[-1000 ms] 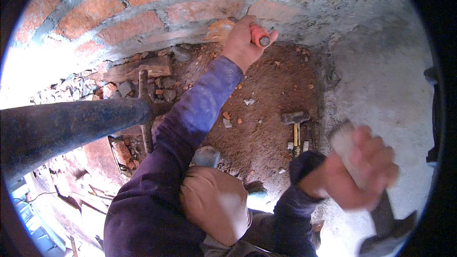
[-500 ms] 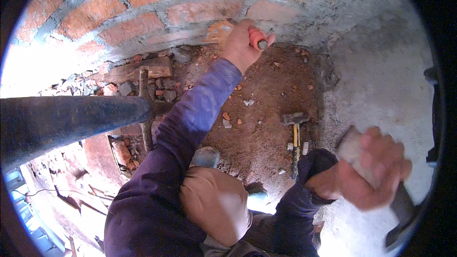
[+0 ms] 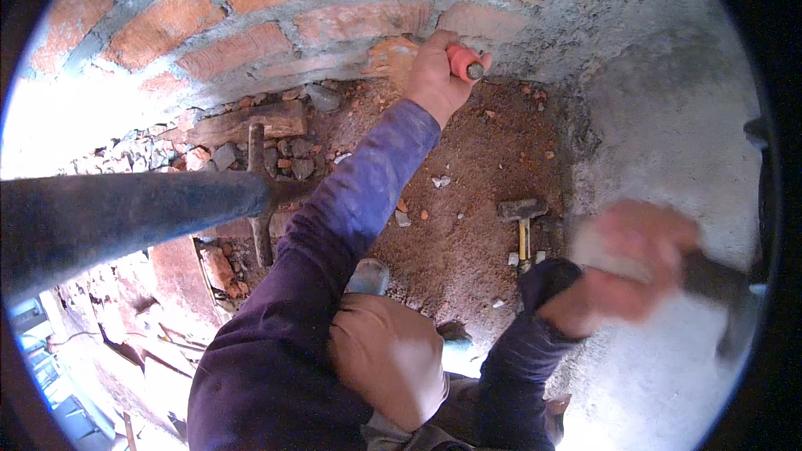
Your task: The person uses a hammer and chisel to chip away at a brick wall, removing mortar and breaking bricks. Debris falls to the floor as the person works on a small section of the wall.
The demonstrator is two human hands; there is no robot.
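My left hand (image 3: 436, 77), at the end of an outstretched arm, is closed around a chisel (image 3: 464, 64) with an orange-red grip and a bare metal striking end. It is held against the foot of the brick wall (image 3: 359, 21); the chisel's tip is hidden behind the hand. On the right, well away from the chisel, my right hand (image 3: 639, 255) is closed and smeared by motion. It grips a hammer (image 3: 718, 284) with a pale handle end on one side and a dark, blurred head on the other.
A second hammer (image 3: 522, 210) with a yellow handle lies on the dirt floor (image 3: 468, 159). From the left juts a thick dark-blue pipe (image 3: 125, 209) near an upright bar (image 3: 256, 200). Rubble (image 3: 192, 154) and a wood block (image 3: 251, 121) line the wall. A grey plastered wall (image 3: 668, 134) rises right.
My right hand has moved up slightly, and the hammer's head has swung upward and outward. The left hand and chisel sit slightly farther right in view, still against the wall.
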